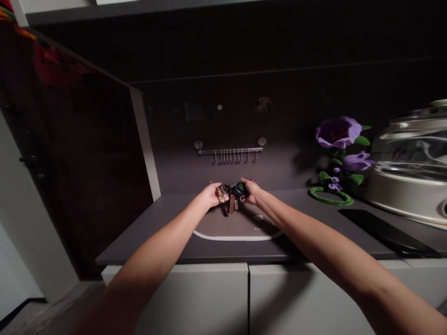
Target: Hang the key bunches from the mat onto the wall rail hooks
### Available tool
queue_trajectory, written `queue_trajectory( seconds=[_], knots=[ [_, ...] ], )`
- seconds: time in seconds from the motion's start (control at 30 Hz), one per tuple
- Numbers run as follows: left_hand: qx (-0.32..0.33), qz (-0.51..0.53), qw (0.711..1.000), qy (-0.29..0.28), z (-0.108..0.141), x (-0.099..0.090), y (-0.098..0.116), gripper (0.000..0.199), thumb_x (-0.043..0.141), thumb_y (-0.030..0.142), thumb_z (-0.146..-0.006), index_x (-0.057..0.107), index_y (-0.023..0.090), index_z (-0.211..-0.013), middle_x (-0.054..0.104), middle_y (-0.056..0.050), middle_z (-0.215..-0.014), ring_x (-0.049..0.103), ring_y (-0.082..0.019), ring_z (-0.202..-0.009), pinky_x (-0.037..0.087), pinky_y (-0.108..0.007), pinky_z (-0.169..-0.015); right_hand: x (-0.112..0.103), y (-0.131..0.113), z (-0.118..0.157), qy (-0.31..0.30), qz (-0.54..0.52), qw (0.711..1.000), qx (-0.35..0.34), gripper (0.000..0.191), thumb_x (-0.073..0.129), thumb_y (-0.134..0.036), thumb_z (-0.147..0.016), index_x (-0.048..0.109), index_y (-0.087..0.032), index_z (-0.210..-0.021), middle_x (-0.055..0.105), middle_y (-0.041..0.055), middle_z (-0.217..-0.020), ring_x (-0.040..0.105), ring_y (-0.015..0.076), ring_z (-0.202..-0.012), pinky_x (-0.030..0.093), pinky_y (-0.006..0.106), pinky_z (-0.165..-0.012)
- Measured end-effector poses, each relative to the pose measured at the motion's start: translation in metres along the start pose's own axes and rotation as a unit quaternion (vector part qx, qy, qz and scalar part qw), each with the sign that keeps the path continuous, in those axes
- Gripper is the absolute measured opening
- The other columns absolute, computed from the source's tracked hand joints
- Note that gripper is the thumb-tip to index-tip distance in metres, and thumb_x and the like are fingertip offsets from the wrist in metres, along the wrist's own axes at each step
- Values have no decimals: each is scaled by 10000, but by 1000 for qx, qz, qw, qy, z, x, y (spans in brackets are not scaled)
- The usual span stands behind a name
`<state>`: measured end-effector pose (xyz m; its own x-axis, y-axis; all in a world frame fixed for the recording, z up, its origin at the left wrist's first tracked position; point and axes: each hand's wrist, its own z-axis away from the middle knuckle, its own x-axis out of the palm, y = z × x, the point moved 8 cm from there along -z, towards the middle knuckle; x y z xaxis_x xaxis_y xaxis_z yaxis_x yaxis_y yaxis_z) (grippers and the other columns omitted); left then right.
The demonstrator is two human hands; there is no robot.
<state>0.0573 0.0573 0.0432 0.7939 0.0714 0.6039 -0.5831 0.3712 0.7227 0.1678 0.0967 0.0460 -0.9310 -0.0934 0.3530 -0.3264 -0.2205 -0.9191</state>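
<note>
Your table [150, 228] carries a white-rimmed brown mat [223, 226], its white lettering [258, 228] too faint to read. Over it, your left hand [211, 194] and right hand [252, 191], slightly apart, are curled closed on the nine and three o'clock sides of a trinket bunch [232, 198]: a dark disc [240, 188] with green marks, a brown strip [231, 207] hanging at six o'clock.

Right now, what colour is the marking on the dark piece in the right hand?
The marking is green, as the head view shows.
</note>
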Motion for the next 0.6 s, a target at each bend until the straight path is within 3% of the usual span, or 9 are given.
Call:
queue_trajectory(
  seconds=[0.1, 0.27, 0.33, 0.37, 0.43, 0.5, 0.6],
  knots=[
    [-13, -50, 998, 20, -1, -25, -13, 142, 377, 164, -851, 491, 117, -780, 563, -52, -586, 585, -156, -515, 520, -314, -522, -14, 20, 18, -12, 73, 995, 64, 156, 400, -266, -857, 422, -164, -741, 537, 23, -531, 550, 143, -493, 501, 291, -476],
    [-39, -172, 984, -10, 3, -52, -14, 72, 440, 145, -820, 495, 99, -829, 619, -131, -703, 647, -231, -665, 526, -369, -573, -45, 6, 33, -19, 196, 980, 2, 75, 506, -163, -772, 489, -155, -700, 528, 2, -486, 500, 128, -420, 476, 291, -441],
    [21, -247, 969, 11, 4, -62, 0, 27, 490, 120, -789, 496, 117, -816, 621, -107, -690, 643, -217, -635, 520, -366, -575, -58, -6, 36, -2, 236, 971, -48, 50, 570, -144, -715, 530, -151, -686, 547, 7, -500, 514, 129, -454, 461, 266, -456],
    [55, -286, 956, 25, 6, -67, 8, 46, 520, 105, -767, 500, 126, -802, 620, -87, -676, 635, -200, -606, 515, -355, -573, -68, -15, 39, 39, 266, 960, -84, 59, 602, -136, -683, 546, -146, -667, 551, 7, -501, 508, 119, -462, 444, 243, -459],
    [123, -358, 924, 47, 8, -71, 21, 113, 587, 74, -706, 517, 137, -769, 607, -43, -638, 599, -151, -537, 499, -306, -563, -80, -26, 43, 86, 351, 924, -129, 46, 636, -142, -645, 593, -132, -652, 568, 13, -518, 496, 106, -486, 408, 216, -474],
    [187, -399, 896, 55, 10, -72, 30, 201, 640, 23, -627, 541, 142, -755, 586, 0, -596, 546, -100, -492, 469, -237, -557, -83, -33, 47, 101, 426, 884, -163, 52, 647, -161, -633, 635, -128, -670, 589, 15, -551, 493, 102, -514, 387, 213, -511],
    [254, -404, 878, 43, 14, -70, 37, 363, 657, -68, -523, 575, 148, -803, 592, 22, -620, 530, -76, -533, 435, -183, -592, -76, -38, 53, 89, 513, 830, -201, 91, 646, -198, -641, 674, -142, -707, 615, 19, -603, 510, 118, -554, 386, 232, -582]
  ],
)
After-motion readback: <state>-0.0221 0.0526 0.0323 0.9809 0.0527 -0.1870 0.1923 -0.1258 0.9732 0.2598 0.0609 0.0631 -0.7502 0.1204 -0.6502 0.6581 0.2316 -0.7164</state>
